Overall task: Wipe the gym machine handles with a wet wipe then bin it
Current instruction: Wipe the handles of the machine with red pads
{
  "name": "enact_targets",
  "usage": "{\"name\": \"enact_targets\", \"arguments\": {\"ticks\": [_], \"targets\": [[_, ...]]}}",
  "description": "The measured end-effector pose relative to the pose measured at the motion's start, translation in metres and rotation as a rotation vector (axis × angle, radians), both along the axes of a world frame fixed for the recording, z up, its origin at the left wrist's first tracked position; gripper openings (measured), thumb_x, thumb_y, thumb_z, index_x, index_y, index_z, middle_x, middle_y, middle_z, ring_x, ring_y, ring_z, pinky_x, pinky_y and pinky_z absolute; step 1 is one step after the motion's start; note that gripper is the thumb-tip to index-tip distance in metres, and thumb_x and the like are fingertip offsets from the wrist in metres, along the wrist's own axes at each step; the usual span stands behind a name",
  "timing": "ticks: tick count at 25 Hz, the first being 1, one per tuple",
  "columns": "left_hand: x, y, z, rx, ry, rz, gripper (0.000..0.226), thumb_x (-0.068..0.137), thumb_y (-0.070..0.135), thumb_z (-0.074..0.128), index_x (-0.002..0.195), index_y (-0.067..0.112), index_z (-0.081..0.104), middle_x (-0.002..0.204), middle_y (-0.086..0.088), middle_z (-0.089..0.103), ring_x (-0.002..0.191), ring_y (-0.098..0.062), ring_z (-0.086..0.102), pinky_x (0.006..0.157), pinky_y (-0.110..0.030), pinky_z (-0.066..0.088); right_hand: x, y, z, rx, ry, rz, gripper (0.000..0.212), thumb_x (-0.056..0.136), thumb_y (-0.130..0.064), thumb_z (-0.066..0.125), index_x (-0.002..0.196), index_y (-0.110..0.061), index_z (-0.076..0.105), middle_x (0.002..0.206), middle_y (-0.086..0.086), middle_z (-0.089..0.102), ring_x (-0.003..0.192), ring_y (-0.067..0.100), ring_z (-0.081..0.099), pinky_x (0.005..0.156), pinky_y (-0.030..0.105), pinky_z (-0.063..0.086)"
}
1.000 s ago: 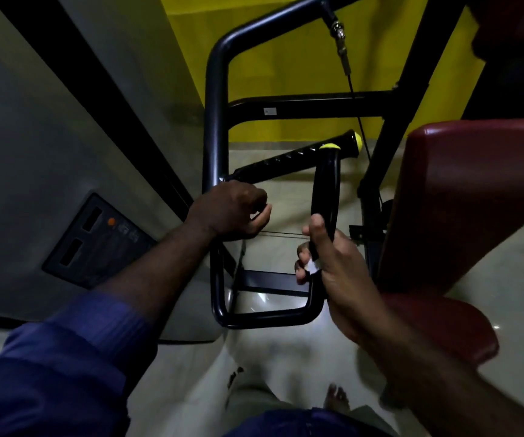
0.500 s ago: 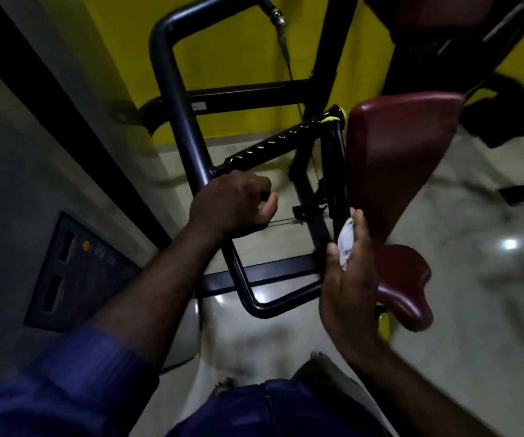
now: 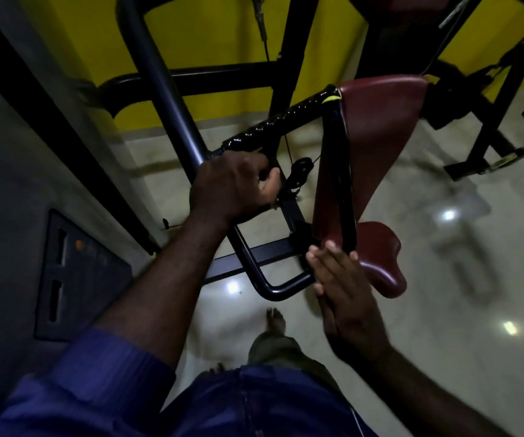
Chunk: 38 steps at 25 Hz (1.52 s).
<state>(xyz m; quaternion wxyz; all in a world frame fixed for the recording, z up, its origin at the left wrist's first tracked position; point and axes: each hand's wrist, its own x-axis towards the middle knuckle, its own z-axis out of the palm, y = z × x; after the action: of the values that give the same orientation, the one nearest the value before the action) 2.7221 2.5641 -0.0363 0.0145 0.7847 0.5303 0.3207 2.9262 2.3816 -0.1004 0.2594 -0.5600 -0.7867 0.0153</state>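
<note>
The machine's black upright handle (image 3: 341,171) runs down from a yellow-tipped corner, where it meets a ribbed horizontal handle (image 3: 273,127). My right hand (image 3: 342,285) is at the upright handle's lower end, seen from the back, with fairly straight fingers laid against the grip and the thumb on its right side. The wet wipe is hidden under this hand. My left hand (image 3: 232,190) grips the black frame tube (image 3: 160,83) just below the ribbed handle.
A dark red backrest (image 3: 383,127) and seat (image 3: 380,263) stand right behind the upright handle. A grey wall with a dark panel (image 3: 75,279) is close on the left. Another black machine (image 3: 490,105) stands at the far right on the glossy floor. My bare foot (image 3: 275,320) is below.
My right hand slid down the upright handle to its lower end, and the white wipe seen at the palm is now out of sight. The left hand kept its grip on the frame.
</note>
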Motion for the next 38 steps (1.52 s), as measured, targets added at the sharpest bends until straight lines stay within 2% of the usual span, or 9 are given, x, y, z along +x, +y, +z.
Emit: {"name": "enact_targets", "arguments": {"ticks": [4, 8, 10, 12, 16, 22, 25, 31, 38], "targets": [[-0.003, -0.001, 0.002, -0.04, -0.08, -0.009, 0.032, 0.089, 0.048, 0.058, 0.071, 0.023, 0.067, 0.065, 0.005, 0.064, 0.061, -0.022, 0.062, 0.058, -0.03, 0.05, -0.076, -0.018, 0.006, -0.166, 0.033, -0.01, 0.066, 0.109, -0.046, 0.032, 0.159, -0.005, 0.027, 0.164, 0.007, 0.035, 0.152, 0.016, 0.033, 0.128, 0.034, 0.018], [-0.007, 0.002, 0.001, -0.051, -0.187, 0.031, 0.04, 0.09, 0.048, 0.058, 0.064, 0.018, 0.059, 0.058, 0.005, 0.058, 0.055, -0.017, 0.057, 0.055, -0.029, 0.047, -0.074, -0.014, 0.024, -0.235, 0.019, -0.017, 0.089, 0.089, -0.018, 0.073, 0.161, -0.007, 0.021, 0.137, 0.002, 0.064, 0.12, 0.007, 0.053, 0.106, 0.014, 0.033], [-0.007, 0.001, 0.001, -0.062, -0.235, 0.026, 0.041, 0.089, 0.048, 0.059, 0.063, 0.017, 0.06, 0.057, 0.004, 0.058, 0.054, -0.015, 0.057, 0.054, -0.027, 0.047, -0.066, -0.013, 0.025, -0.276, 0.012, 0.02, 0.088, 0.084, -0.015, 0.079, 0.158, -0.016, 0.032, 0.121, -0.005, 0.068, 0.105, 0.008, 0.062, 0.091, 0.016, 0.047], [-0.008, 0.001, 0.002, -0.068, -0.282, 0.03, 0.041, 0.09, 0.047, 0.06, 0.059, 0.019, 0.056, 0.054, 0.005, 0.055, 0.051, -0.015, 0.054, 0.052, -0.025, 0.041, -0.076, -0.002, 0.03, -0.271, 0.137, -0.024, 0.052, 0.094, -0.022, 0.072, 0.142, -0.022, 0.051, 0.105, -0.007, 0.07, 0.089, 0.009, 0.069, 0.075, 0.022, 0.056], [-0.011, 0.0, 0.004, -0.069, -0.422, 0.043, 0.039, 0.091, 0.039, 0.064, 0.06, 0.015, 0.06, 0.051, 0.006, 0.051, 0.046, -0.008, 0.05, 0.048, -0.026, 0.036, -0.113, 0.061, 0.051, -0.308, 0.488, -0.227, 0.01, 0.092, -0.024, 0.074, 0.096, -0.017, 0.069, 0.08, -0.005, 0.073, 0.068, 0.0, 0.068, 0.06, 0.012, 0.052], [-0.023, 0.011, 0.001, -0.145, -0.825, -0.034, 0.031, 0.093, 0.026, 0.064, 0.066, 0.012, 0.072, 0.059, -0.003, 0.068, 0.051, -0.02, 0.065, 0.048, -0.041, 0.053, -0.107, 0.053, 0.046, -0.324, 0.118, -0.235, 0.045, 0.093, -0.065, 0.05, 0.091, -0.027, 0.073, 0.075, -0.006, 0.073, 0.064, 0.008, 0.068, 0.062, 0.036, 0.059], [-0.022, 0.013, -0.001, -0.132, -0.855, -0.033, 0.03, 0.093, 0.024, 0.064, 0.068, 0.011, 0.073, 0.059, -0.004, 0.068, 0.05, -0.023, 0.065, 0.047, -0.042, 0.053, -0.098, 0.022, 0.052, -0.315, -0.025, -0.152, 0.022, 0.097, -0.05, 0.061, 0.095, -0.031, 0.072, 0.078, -0.007, 0.074, 0.065, 0.006, 0.068, 0.065, 0.031, 0.06], [-0.023, 0.014, -0.002, -0.143, -0.877, -0.024, 0.03, 0.093, 0.023, 0.065, 0.066, 0.011, 0.073, 0.058, -0.004, 0.069, 0.048, -0.022, 0.065, 0.046, -0.042, 0.052, -0.141, 0.107, 0.056, -0.387, 0.376, -0.325, 0.016, 0.085, -0.03, 0.067, 0.076, -0.019, 0.076, 0.063, -0.003, 0.071, 0.059, 0.013, 0.07, 0.06, 0.037, 0.062], [-0.023, 0.018, -0.005, -0.143, -0.884, -0.037, 0.03, 0.091, 0.024, 0.065, 0.066, 0.011, 0.072, 0.058, -0.005, 0.068, 0.048, -0.025, 0.064, 0.046, -0.043, 0.053, -0.105, 0.04, 0.054, -0.463, -0.05, -0.216, 0.041, 0.096, -0.057, 0.051, 0.081, -0.024, 0.07, 0.07, -0.004, 0.068, 0.063, 0.013, 0.065, 0.062, 0.037, 0.056]]}}
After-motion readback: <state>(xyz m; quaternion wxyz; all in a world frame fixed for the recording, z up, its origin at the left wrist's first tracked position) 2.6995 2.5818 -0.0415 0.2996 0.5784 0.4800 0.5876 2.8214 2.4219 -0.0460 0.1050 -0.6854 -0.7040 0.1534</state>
